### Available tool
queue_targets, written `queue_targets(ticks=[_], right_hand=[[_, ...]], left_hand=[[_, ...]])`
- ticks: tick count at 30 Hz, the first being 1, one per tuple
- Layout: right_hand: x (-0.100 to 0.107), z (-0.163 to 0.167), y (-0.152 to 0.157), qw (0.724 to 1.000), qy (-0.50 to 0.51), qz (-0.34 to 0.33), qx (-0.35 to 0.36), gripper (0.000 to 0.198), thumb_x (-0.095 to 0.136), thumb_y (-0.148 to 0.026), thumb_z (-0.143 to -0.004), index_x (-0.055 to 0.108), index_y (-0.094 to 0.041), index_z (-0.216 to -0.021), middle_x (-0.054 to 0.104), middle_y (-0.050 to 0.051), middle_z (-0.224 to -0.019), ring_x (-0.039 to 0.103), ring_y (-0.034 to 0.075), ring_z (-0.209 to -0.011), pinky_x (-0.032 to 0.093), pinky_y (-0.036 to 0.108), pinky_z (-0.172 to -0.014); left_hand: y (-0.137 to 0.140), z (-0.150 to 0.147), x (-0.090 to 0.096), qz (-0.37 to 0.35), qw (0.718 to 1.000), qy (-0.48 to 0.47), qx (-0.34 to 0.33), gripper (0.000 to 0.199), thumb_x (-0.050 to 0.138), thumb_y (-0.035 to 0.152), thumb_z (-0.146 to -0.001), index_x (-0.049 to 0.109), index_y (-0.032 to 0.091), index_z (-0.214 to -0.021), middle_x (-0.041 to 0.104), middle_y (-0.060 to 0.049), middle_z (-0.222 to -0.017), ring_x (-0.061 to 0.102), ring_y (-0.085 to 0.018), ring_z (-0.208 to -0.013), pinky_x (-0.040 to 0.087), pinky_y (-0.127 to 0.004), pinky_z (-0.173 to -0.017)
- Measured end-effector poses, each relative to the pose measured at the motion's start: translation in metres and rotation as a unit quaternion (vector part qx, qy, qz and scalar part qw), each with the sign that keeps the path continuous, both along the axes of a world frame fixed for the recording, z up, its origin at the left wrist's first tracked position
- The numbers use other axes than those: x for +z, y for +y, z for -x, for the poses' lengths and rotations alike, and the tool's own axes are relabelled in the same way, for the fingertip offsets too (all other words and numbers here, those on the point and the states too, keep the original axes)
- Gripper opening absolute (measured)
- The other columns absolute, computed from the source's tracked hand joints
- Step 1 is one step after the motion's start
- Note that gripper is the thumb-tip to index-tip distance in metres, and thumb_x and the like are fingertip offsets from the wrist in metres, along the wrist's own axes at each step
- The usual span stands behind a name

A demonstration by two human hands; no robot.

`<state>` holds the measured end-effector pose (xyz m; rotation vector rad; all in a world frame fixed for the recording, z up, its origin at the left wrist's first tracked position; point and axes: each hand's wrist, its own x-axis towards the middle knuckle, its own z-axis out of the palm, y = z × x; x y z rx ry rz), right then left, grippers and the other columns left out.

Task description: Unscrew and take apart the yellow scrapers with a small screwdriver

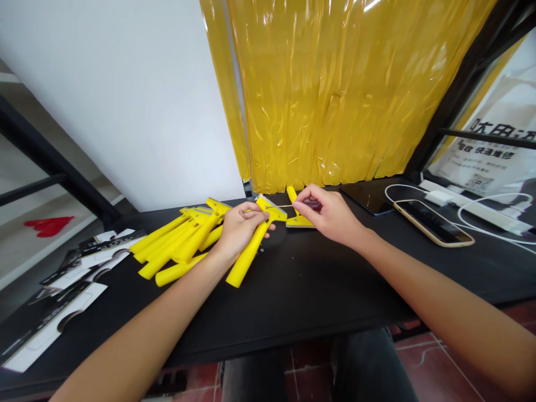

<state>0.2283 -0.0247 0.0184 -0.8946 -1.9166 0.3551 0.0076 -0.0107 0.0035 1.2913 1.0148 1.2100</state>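
Note:
My left hand is closed around the neck of a yellow scraper, whose handle slants down toward me. Between the fingers of my right hand is a screwdriver with a thin metal shaft. Its tip points left and meets the scraper's head near a small screw or hole. Another yellow scraper lies partly behind my right hand. Several more yellow scrapers are heaped to the left of my left hand, their handles toward me. A few tiny parts lie beside the held handle, too small to name.
White and black card sleeves are piled at the left of the black table. To the right are a phone, a dark tablet, and a white power strip with cables. Yellow plastic sheeting hangs behind.

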Motion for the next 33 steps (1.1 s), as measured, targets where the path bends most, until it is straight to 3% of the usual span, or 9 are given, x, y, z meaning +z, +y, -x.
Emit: queue_targets(ticks=[7, 10, 14, 20, 26, 31, 33], right_hand=[[-0.004, -0.002, 0.006, 0.998, -0.017, 0.038, 0.046, 0.016, 0.063, -0.031, -0.093, 0.056, -0.023, -0.104, 0.070, 0.004, -0.098, 0.067, 0.017, -0.086, 0.052, 0.030, -0.077], [-0.003, -0.003, 0.007, 0.998, -0.060, 0.006, -0.021, 0.014, 0.060, -0.035, -0.096, 0.061, -0.022, -0.099, 0.073, 0.004, -0.094, 0.068, 0.018, -0.081, 0.049, 0.030, -0.072], [-0.001, -0.005, 0.005, 0.986, -0.120, -0.013, -0.116, 0.027, 0.052, -0.043, -0.100, 0.064, -0.021, -0.091, 0.072, 0.003, -0.082, 0.065, 0.018, -0.072, 0.042, 0.031, -0.066], [-0.002, -0.005, 0.006, 0.993, -0.106, 0.023, -0.055, 0.019, 0.054, -0.040, -0.098, 0.055, -0.022, -0.106, 0.072, 0.004, -0.096, 0.066, 0.019, -0.082, 0.043, 0.029, -0.069], [-0.007, -0.002, 0.010, 0.988, -0.118, 0.048, -0.092, 0.038, 0.037, -0.044, -0.104, 0.059, -0.022, -0.084, 0.071, 0.003, -0.082, 0.064, 0.018, -0.075, 0.039, 0.031, -0.068], [-0.008, 0.002, 0.005, 0.994, -0.069, 0.067, -0.043, 0.021, 0.053, -0.044, -0.097, 0.053, -0.024, -0.103, 0.067, -0.001, -0.078, 0.059, 0.016, -0.065, 0.039, 0.029, -0.063], [-0.008, 0.002, 0.007, 0.996, -0.061, 0.056, -0.031, 0.019, 0.050, -0.041, -0.099, 0.054, -0.023, -0.101, 0.067, 0.000, -0.081, 0.059, 0.016, -0.068, 0.039, 0.029, -0.064]], left_hand=[[0.005, 0.005, 0.004, -0.062, 0.997, 0.020, 0.040, 0.031, 0.081, 0.027, -0.070, 0.055, 0.017, -0.084, 0.071, -0.003, -0.072, 0.075, -0.024, -0.066, 0.059, -0.030, -0.051], [0.006, 0.006, 0.003, -0.078, 0.995, 0.034, 0.052, 0.031, 0.081, 0.029, -0.070, 0.056, 0.017, -0.085, 0.070, -0.003, -0.075, 0.075, -0.024, -0.066, 0.060, -0.030, -0.051], [0.007, 0.006, -0.001, -0.116, 0.989, 0.073, 0.063, 0.028, 0.079, 0.030, -0.073, 0.058, 0.017, -0.086, 0.070, -0.004, -0.083, 0.074, -0.022, -0.066, 0.060, -0.029, -0.050], [0.011, 0.009, -0.006, -0.186, 0.970, 0.125, 0.089, 0.022, 0.075, 0.031, -0.078, 0.060, 0.018, -0.088, 0.071, -0.005, -0.091, 0.075, -0.021, -0.071, 0.060, -0.026, -0.053], [0.011, 0.009, -0.002, -0.185, 0.974, 0.100, 0.089, 0.023, 0.077, 0.030, -0.076, 0.061, 0.019, -0.089, 0.071, -0.005, -0.093, 0.075, -0.021, -0.071, 0.061, -0.027, -0.053], [0.010, 0.010, 0.000, -0.211, 0.964, 0.114, 0.116, 0.022, 0.076, 0.029, -0.078, 0.061, 0.019, -0.091, 0.072, -0.003, -0.096, 0.074, -0.018, -0.070, 0.061, -0.026, -0.056], [0.010, 0.011, -0.001, -0.224, 0.960, 0.122, 0.119, 0.022, 0.076, 0.029, -0.079, 0.061, 0.020, -0.092, 0.072, -0.003, -0.098, 0.074, -0.018, -0.073, 0.061, -0.026, -0.060]])
